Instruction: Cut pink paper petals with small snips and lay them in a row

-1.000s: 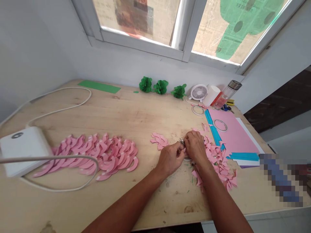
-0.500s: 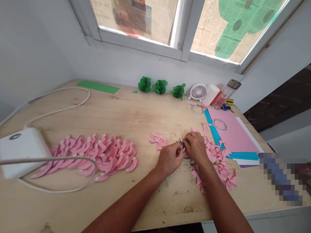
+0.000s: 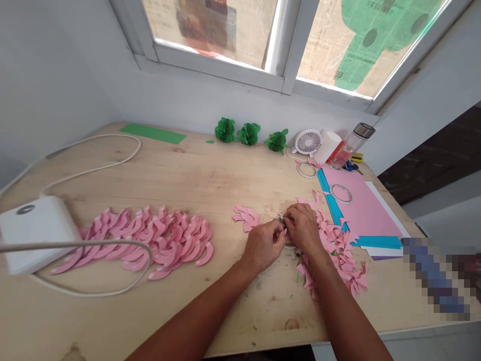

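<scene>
My left hand (image 3: 263,245) and my right hand (image 3: 303,228) meet at the middle of the wooden table (image 3: 210,180), fingers pinched together on a small thing between them that I cannot make out. A ring of tape (image 3: 290,244) peeks out under my right hand. A small heap of pink curved paper pieces (image 3: 246,216) lies just left of my hands. Pink paper scraps (image 3: 338,245) are scattered under and right of my right wrist. A large spread of pink crescent pieces (image 3: 150,240) covers the table at the left.
A white box (image 3: 35,233) with a looping cable (image 3: 93,170) sits at the left edge. Three green paper balls (image 3: 248,134), a small white fan (image 3: 307,142), a bottle (image 3: 351,145), tape rings (image 3: 341,193) and pink and blue sheets (image 3: 361,210) lie at the back right.
</scene>
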`<action>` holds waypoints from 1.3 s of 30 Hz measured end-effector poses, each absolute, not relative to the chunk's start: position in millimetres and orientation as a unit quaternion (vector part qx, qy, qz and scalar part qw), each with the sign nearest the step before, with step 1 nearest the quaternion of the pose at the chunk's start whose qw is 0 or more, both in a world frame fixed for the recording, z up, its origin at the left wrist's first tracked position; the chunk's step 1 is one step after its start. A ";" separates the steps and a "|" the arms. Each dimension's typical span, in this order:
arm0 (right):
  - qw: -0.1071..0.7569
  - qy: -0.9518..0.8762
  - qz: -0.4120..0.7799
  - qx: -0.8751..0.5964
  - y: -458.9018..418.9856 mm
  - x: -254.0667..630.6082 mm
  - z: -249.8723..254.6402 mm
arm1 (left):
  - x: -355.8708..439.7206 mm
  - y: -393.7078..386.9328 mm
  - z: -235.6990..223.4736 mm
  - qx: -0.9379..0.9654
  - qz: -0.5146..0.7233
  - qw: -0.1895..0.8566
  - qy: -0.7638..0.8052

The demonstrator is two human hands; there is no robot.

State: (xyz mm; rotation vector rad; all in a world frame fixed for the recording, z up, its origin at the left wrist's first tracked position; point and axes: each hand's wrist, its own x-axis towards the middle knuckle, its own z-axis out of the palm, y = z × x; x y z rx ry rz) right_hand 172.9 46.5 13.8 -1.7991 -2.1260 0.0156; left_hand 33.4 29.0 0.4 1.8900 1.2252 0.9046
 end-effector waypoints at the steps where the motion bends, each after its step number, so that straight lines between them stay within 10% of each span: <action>1: 0.175 -0.751 0.004 -0.636 47.0 172.9 13.1 | 33.5 29.1 0.9 0.728 0.348 0.351 0.474; 39: 0.233 -0.738 0.022 -0.632 52.6 189.2 1.0 | 34.0 28.6 0.7 0.723 0.356 0.349 0.479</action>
